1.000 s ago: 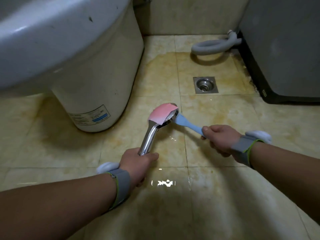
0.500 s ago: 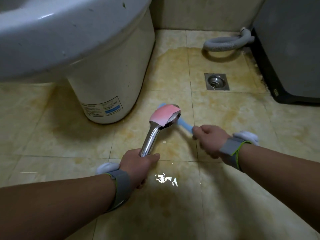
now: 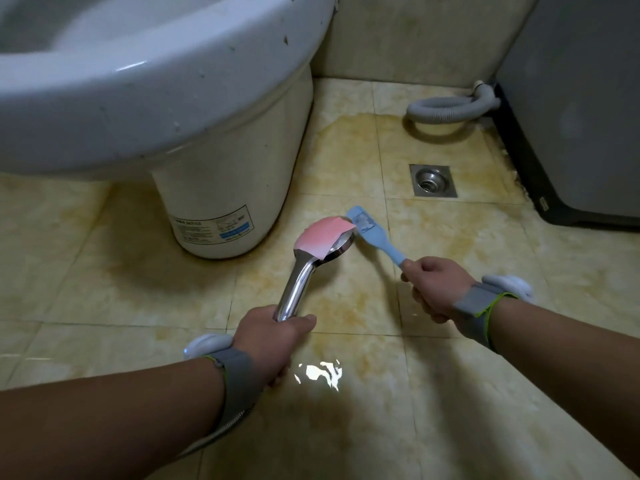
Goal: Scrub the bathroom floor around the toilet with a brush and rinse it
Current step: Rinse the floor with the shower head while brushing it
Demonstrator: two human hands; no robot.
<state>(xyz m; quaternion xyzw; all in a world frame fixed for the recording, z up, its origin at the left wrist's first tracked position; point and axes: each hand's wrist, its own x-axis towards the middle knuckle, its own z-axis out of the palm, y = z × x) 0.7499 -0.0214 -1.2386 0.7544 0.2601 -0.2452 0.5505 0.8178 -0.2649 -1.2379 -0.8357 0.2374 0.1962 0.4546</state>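
My left hand (image 3: 268, 337) grips the chrome handle of a shower head (image 3: 313, 258), whose pink-backed head points down at the wet beige tile floor (image 3: 346, 299). A light blue brush (image 3: 372, 235) is held by its handle in my right hand (image 3: 434, 285); its head lies on the tile just beyond the shower head, partly hidden by it. The white toilet (image 3: 221, 168) stands to the left, its base a short way from the brush.
A square metal floor drain (image 3: 432, 180) sits behind the brush. A grey corrugated hose (image 3: 450, 109) curls by the back wall. A grey appliance (image 3: 581, 109) fills the right side. Yellowish stains and a bright reflection on water mark the floor.
The brush has swung out to the right of the shower head, so its head now shows. The view has shifted left and closer to the toilet. Both grips are unchanged.
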